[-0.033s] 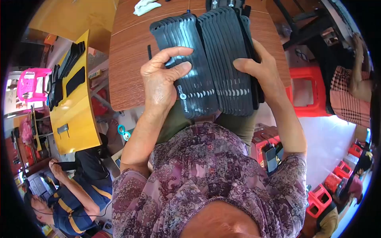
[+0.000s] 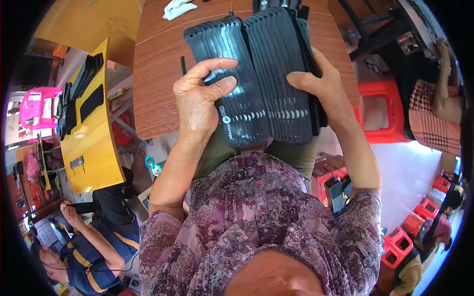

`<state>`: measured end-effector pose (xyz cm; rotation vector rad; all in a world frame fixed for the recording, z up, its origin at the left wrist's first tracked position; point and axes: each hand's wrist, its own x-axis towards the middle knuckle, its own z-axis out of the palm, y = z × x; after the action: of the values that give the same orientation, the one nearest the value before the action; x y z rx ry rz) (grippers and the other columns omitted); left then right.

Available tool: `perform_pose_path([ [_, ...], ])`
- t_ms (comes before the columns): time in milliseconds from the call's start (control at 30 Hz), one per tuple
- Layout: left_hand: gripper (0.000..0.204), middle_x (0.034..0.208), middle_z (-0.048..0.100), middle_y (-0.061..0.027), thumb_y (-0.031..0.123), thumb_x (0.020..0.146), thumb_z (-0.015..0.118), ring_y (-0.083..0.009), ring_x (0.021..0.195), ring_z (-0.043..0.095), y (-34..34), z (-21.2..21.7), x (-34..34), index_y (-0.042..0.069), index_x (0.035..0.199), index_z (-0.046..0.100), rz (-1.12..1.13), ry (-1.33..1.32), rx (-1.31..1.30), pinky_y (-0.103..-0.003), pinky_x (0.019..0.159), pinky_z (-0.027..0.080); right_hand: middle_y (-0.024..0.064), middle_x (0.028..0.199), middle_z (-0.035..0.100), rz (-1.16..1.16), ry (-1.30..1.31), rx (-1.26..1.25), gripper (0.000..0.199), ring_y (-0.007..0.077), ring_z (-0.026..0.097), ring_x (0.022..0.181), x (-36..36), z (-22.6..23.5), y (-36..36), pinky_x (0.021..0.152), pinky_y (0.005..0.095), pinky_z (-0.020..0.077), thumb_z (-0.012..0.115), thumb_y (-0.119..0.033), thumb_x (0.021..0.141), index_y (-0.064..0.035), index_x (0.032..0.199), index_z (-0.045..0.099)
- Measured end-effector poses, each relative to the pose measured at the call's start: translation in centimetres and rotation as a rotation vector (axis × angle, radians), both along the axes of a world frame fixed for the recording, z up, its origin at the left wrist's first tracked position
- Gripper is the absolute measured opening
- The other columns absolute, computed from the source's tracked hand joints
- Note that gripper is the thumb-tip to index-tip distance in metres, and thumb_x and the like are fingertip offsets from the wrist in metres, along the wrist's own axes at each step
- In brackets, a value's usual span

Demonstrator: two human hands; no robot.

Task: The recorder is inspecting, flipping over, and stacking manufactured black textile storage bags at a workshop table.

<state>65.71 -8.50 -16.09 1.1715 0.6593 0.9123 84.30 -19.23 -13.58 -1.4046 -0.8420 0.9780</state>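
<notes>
Two fanned stacks of flat, dark, rounded strips stand side by side before me, their overlapping edges showing. The left stack [image 2: 247, 98] is glossy, with a pale printed mark near its lower end. My left hand [image 2: 200, 91] holds its left side, thumb and index finger on the front face; the other fingers are mostly hidden. Around the outer edge of the right stack [image 2: 281, 64] my right hand [image 2: 321, 86] is wrapped, thumb across the front, fingers mostly out of sight behind it. The stacks' lower ends come over my lap, past the edge of the brown table [image 2: 158, 93].
A white cloth or glove [image 2: 178, 9] and more black pieces [image 2: 276, 5] lie at the table's far side. Left, a yellow table [image 2: 94, 158] bears dark strips; a person [image 2: 94, 246] sits below it. Red stools [image 2: 382, 111] and another person [image 2: 437, 111] are at right.
</notes>
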Motion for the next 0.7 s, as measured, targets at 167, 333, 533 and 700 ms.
perform_pose_path([
  [167, 0.029, 0.091, 0.063, -0.0047, -0.016, 0.067, 0.065, -0.0095, 0.080, 0.056, -1.1, 0.4, 1.5, -0.003, 0.093, 0.067, 0.021, -0.070, 0.011, -0.020, 0.069, 0.048, 0.0102, 0.106, 0.061, -0.011, -0.035, 0.063, 0.060, 0.0159, 0.059, 0.094, 0.1, 0.1, 0.1, 0.083, 0.0272, 0.0471, 0.069, -0.017, 0.072, 0.0022, 0.125, 0.046],
  [333, 0.025, 0.089, 0.062, -0.0036, -0.014, 0.070, 0.065, -0.0086, 0.080, 0.055, -0.9, 1.0, 4.2, -0.002, 0.092, 0.067, -0.019, -0.089, 0.126, -0.021, 0.070, 0.046, 0.0096, 0.099, 0.064, 0.054, 0.117, -0.106, 0.053, 0.0153, 0.062, 0.086, 3.2, 0.6, 0.5, 0.078, 0.0273, 0.0495, 0.069, -0.012, 0.070, 0.0023, 0.118, 0.053],
  [533, 0.027, 0.095, 0.062, -0.0056, -0.015, 0.068, 0.065, -0.0113, 0.086, 0.056, 1.5, -0.5, 4.5, -0.003, 0.093, 0.067, -0.079, -0.170, 0.053, -0.022, 0.076, 0.047, 0.0117, 0.092, 0.065, 0.034, 0.132, -0.114, 0.049, 0.0161, 0.065, 0.075, 5.5, 0.3, 1.5, 0.069, 0.0278, 0.0539, 0.069, -0.013, 0.067, 0.0040, 0.111, 0.057],
  [700, 0.030, 0.099, 0.060, -0.0089, -0.017, 0.067, 0.066, -0.0144, 0.087, 0.057, 2.2, -0.4, 4.3, -0.004, 0.093, 0.066, -0.081, -0.191, -0.133, -0.025, 0.077, 0.052, 0.0115, 0.090, 0.065, 0.062, 0.060, -0.146, 0.049, 0.0158, 0.065, 0.074, 6.6, -0.8, 2.4, 0.069, 0.0259, 0.0534, 0.071, -0.016, 0.065, 0.0043, 0.108, 0.059],
])
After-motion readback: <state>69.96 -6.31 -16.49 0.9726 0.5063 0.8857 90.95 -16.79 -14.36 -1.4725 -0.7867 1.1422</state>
